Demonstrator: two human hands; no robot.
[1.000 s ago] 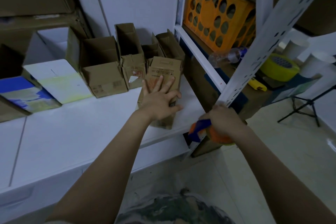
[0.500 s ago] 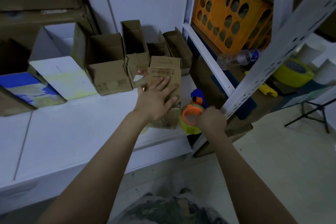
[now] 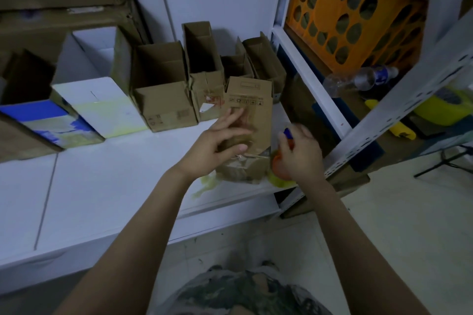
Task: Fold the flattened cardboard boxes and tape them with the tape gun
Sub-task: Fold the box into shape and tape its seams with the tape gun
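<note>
The right hand [image 3: 300, 153] has brought the tape gun [image 3: 276, 163] up from the table's edge to just beside the box [image 3: 256, 107]; the left hand [image 3: 217, 143] has slid lower on it. The left presses the box flat to the table [image 3: 102, 174], fingers fairly straight though blurred. The right is curled round the gun. The box lies at the table's right end, near flaps rumpled and seemingly untaped. Several folded boxes [image 3: 163, 100] stand open behind, so I judge the job partly done, with this seam next
</note>
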